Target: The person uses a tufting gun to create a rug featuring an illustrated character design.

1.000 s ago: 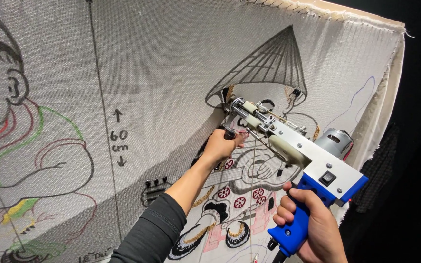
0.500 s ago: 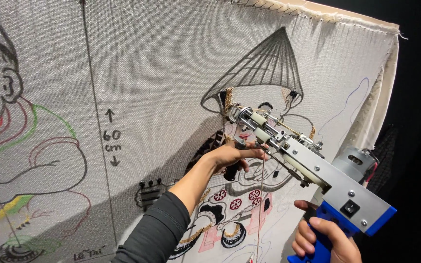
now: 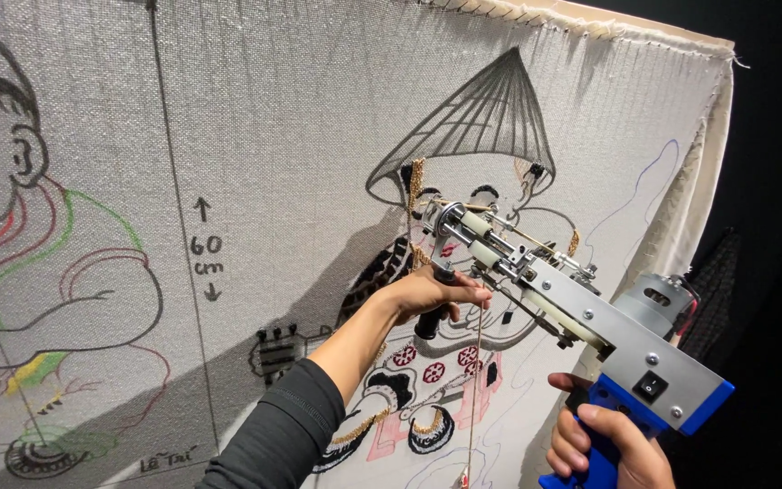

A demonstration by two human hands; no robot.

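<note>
Two hands grip a tufting gun (image 3: pixel 581 317) against stretched, drawn-on cloth (image 3: pixel 273 136); fingers wrapped round both handles; dark room.

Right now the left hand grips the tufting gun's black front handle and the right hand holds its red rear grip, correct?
Not quite: the head view shows the right hand holding a blue rear grip, not red. The left hand does grip the tufting gun's black front handle.
</note>
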